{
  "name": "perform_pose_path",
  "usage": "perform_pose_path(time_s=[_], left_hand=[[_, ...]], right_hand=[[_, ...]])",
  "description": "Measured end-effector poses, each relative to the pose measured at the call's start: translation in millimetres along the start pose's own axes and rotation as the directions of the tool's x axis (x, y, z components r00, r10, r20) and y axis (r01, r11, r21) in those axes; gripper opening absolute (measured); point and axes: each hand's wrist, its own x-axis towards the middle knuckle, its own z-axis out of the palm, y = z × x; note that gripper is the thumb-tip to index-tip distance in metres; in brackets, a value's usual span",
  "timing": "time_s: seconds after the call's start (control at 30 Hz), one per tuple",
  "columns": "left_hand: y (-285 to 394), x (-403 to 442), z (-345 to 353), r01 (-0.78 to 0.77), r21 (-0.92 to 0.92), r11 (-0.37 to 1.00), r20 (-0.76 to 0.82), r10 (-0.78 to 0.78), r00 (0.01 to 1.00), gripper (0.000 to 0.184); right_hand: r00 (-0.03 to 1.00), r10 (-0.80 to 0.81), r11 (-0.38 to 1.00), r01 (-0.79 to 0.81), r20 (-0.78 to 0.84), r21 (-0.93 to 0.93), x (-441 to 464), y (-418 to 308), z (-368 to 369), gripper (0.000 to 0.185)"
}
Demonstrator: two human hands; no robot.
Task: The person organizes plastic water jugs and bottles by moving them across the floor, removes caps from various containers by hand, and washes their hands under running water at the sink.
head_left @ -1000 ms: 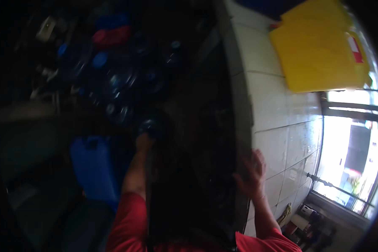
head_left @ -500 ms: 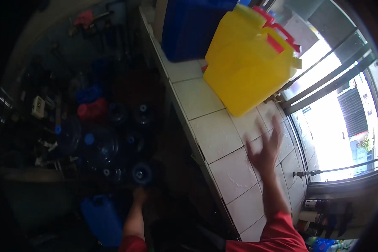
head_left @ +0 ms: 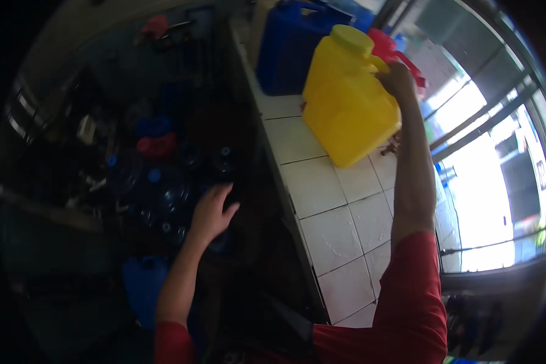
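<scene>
From where I stand, the yellow container [head_left: 349,115] is at the far part of the white-tiled worktop [head_left: 330,242], between its left edge and the bright window [head_left: 482,206] on the right. Its long axis goes from the cap [head_left: 352,39], which points up and to the far side, down to the base, whose one corner is turned toward the near tiles. I cannot tell whether the base rests fully flat. The right hand [head_left: 397,80] is at the handle [head_left: 379,65], on the right side of the container's top, with the fingers curled in around it; most of them are hidden, so how tight they press I cannot say. The left hand [head_left: 211,215] is open and has hold of nothing, the thumb well apart from the fingers, and it hangs left of the worktop, above the dark place where the clear bottles [head_left: 167,191] stand. About the edges: a dark blue can [head_left: 285,54] stands just beside the container on the far left, and a red container [head_left: 383,45] is close behind its right shoulder. The open room lies on the near side, where tiles with some wet marks stretch along the worktop; its left edge runs slanting from far to near, well apart from the container's base.
</scene>
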Motion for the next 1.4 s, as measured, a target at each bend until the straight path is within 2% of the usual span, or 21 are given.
perform_pose_path(time_s=[0.03,0.07,0.13,0.17,0.23,0.3,0.43,0.5,0.57,0.63,0.67,0.73,0.77,0.83,0.87,0.93,1.03,1.1,1.17,1.23,1.4], left_hand=[[24.0,14.3,-25.2,-0.007,0.091,0.996,-0.09,0.015,0.996,0.056],[43.1,30.1,-55.0,-0.161,0.13,0.978,-0.229,0.188,0.955,0.058],[77.9,55.8,-104.2,-0.279,0.213,0.936,-0.421,0.346,0.839,0.06],[89.0,65.9,-120.4,-0.306,0.247,0.919,-0.48,0.39,0.786,0.064],[103.7,89.7,-147.7,-0.41,0.262,0.874,-0.515,0.486,0.707,0.077],[141.4,64.3,-193.2,-0.232,0.201,0.952,-0.402,0.296,0.867,0.077],[127.0,-20.0,-199.5,0.119,0.308,0.944,-0.436,0.029,0.9,0.086],[127.7,-36.1,-193.8,0.223,0.357,0.907,-0.449,-0.043,0.893,0.092],[115.2,-88.1,-191.9,0.274,0.489,0.828,-0.497,0.006,0.868,0.076],[95.6,-132.8,-195.7,0.291,0.503,0.814,-0.43,-0.057,0.901,0.083],[92.7,-149.3,-205.9,0.297,0.511,0.806,-0.437,-0.054,0.898,0.083],[87.2,-185.5,-230.0,0.443,0.245,0.863,-0.131,-0.423,0.897,0.085],[83.9,-198.8,-242.5,0.462,0.253,0.85,-0.155,-0.436,0.886,0.085],[78.3,-228.9,-268.9,0.61,-0.137,0.781,0.1,-0.602,0.792,0.073],[75.9,-246.6,-276.0,0.597,-0.108,0.795,0.024,-0.599,0.801,0.072],[75.1,-278.7,-293.6,0.624,-0.137,0.769,0.003,-0.63,0.777,0.072],[82.7,-322.6,-308.1,0.628,-0.151,0.763,-0.003,-0.636,0.772,0.072],[89.8,-342.6,-316.5,0.612,-0.131,0.78,-0.016,-0.619,0.786,0.073],[100.2,-361.4,-322.2,0.564,-0.169,0.808,0.062,-0.563,0.824,0.079],[113.0,-379.0,-329.2,0.564,-0.17,0.808,0.046,-0.565,0.823,0.081],[109.3,-422.1,-333.2,0.514,-0.177,0.839,0.035,-0.517,0.856,0.093]], right_hand=[[0.998,-0.051,0.998,0.052,-0.022,0.047,-18.4,-15.7,-11.4,0.045],[0.985,-0.133,0.991,0.134,-0.11,-0.002,-32.6,-23.1,-14.2,0.045],[0.944,-0.251,0.967,0.255,-0.214,-0.011,-68.2,-39.7,-19.9,0.047],[0.927,-0.341,0.936,0.35,-0.153,0.032,-87.3,-56.2,-36.6,0.044],[0.929,-0.342,0.933,0.353,-0.139,0.065,-137.0,-103.4,-72.4,0.042],[0.871,-0.44,0.859,0.48,-0.219,0.18,-164.3,-123.1,-77.3,0.044],[0.768,-0.607,0.722,0.64,-0.202,0.264,-219.6,-196.7,-105.7,0.044],[0.631,-0.751,0.443,0.7,-0.195,0.56,-242.9,-227.5,-105.5,0.042],[0.604,-0.788,0.372,0.621,-0.118,0.69,-267.3,-257.4,-101.7,0.04],[0.598,-0.799,0.442,0.518,0.059,0.732,-290.6,-286.7,-102.6,0.038],[0.594,-0.803,0.43,0.524,0.046,0.735,-298.2,-303.5,-103.0,0.038],[0.423,-0.866,0.452,0.436,0.267,0.778,-312.6,-342.2,-106.6,0.039],[0.405,-0.881,0.426,0.451,0.245,0.785,-315.4,-357.9,-107.1,0.039],[0.206,-0.921,0.387,0.373,0.331,0.843,-323.6,-386.2,-110.3,0.041],[0.186,-0.933,0.358,0.39,0.308,0.848,-327.8,-396.8,-110.5,0.041],[0.035,-0.947,0.318,0.213,0.318,0.924,-336.1,-415.7,-111.7,0.041],[-0.036,-0.958,0.273,0.189,0.285,0.943,-357.4,-438.9,-126.7,0.04],[-0.053,-0.963,0.246,0.225,0.264,0.943,-372.6,-449.6,-139.5,0.04],[-0.076,-0.965,0.224,0.263,0.251,0.939,-386.0,-458.7,-151.4,0.04],[-0.115,-0.965,0.212,0.199,0.237,0.957,-395.9,-464.5,-158.3,0.039],[-0.102,-0.971,0.185,0.264,0.218,0.947,-411.4,-471.7,-168.5,0.037]])
